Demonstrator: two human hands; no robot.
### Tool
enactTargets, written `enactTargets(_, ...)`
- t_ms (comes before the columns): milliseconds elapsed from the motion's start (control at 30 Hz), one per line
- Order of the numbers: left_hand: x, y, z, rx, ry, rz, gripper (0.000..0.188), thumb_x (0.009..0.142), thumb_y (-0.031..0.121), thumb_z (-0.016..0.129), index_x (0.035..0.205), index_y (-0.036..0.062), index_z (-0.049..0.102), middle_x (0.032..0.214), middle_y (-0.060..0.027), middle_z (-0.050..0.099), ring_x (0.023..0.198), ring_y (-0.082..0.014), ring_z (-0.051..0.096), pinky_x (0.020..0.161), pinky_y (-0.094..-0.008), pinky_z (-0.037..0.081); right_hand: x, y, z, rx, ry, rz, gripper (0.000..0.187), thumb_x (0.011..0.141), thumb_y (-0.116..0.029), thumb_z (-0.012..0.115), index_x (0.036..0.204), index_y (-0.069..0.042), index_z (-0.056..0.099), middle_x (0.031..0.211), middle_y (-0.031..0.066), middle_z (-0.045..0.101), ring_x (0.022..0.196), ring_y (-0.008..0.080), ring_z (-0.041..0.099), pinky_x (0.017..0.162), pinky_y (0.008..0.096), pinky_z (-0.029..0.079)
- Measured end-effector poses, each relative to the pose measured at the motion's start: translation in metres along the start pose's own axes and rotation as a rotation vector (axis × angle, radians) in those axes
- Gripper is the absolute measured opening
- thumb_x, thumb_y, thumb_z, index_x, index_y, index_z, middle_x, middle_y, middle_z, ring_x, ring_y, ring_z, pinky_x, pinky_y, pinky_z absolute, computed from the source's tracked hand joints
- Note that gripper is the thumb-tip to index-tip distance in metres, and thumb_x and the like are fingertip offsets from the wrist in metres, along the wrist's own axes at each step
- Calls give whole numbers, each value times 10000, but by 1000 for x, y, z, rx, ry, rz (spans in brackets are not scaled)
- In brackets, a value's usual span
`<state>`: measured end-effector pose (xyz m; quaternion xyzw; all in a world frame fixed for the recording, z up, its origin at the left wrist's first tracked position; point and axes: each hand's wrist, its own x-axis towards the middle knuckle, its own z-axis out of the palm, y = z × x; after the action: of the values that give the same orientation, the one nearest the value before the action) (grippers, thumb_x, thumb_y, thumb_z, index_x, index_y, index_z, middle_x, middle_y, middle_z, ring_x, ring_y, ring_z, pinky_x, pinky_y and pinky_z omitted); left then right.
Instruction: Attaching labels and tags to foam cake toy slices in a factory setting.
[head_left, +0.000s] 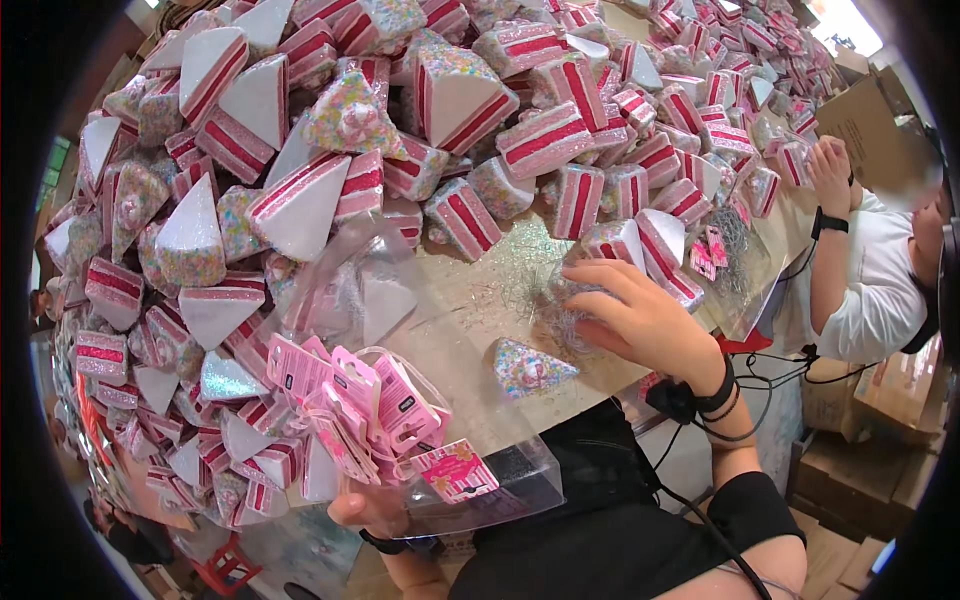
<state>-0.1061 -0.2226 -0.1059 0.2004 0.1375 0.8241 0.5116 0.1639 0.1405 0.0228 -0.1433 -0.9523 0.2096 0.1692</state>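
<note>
My left hand (372,512) is at the lower left, closed on the edge of a clear plastic box (530,482); most of its fingers are hidden. A bunch of pink hang tags (385,400) with pale loops lies in that box, along with a patterned pink card (452,472). Over the table, my right hand (640,318) curls its fingers round a tangle of thin silvery threads (565,318). Just below these threads lies a single cake-slice ornament (532,368), its sprinkled top facing up.
A large heap of pink and white cake-slice ornaments (545,140) covers the table's left and far side. More silvery threads (735,245) and small pink tags (708,250) lie right of my hand. Another person (870,270) sits at the right, near cardboard boxes (865,470). Black cables (760,375) hang beside my right wrist.
</note>
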Motion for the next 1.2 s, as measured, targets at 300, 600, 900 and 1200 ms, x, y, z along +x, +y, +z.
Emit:
enactTargets(300,68,-44,85,116,390,-39,998,634,234,583,1541,-23,257,1519,-197,395,1375,-348,415,1153,-442,315,-22,-30,16,156,-165,52,581,771,-304,785,1262,-86,562,1242,121,586,1078,320,576,915,416,481)
enactTargets(600,95,-38,110,215,249,-300,1024,677,150,643,1570,-12,170,1559,-161,360,1433,-312,362,1192,-441,255,-20,-31,79,244,61,57,621,685,-92,808,1262,-53,583,1158,185,632,928,376,619,805,434,509)
enactTargets(900,42,-36,166,356,338,-331,1118,688,123,783,1574,-27,118,1577,-127,329,1450,-233,328,1190,-389,236,-42,-6,57,379,357,239,654,724,-3,815,1313,0,531,1214,157,609,1100,267,607,948,369,475)
enactTargets(1200,4,-63,160,336,303,-383,1082,740,215,786,1570,-34,139,1557,-134,347,1419,-199,355,1176,-375,274,-35,-17,73,327,229,208,697,752,17,777,1386,9,487,1275,167,572,1191,289,543,1028,385,420)
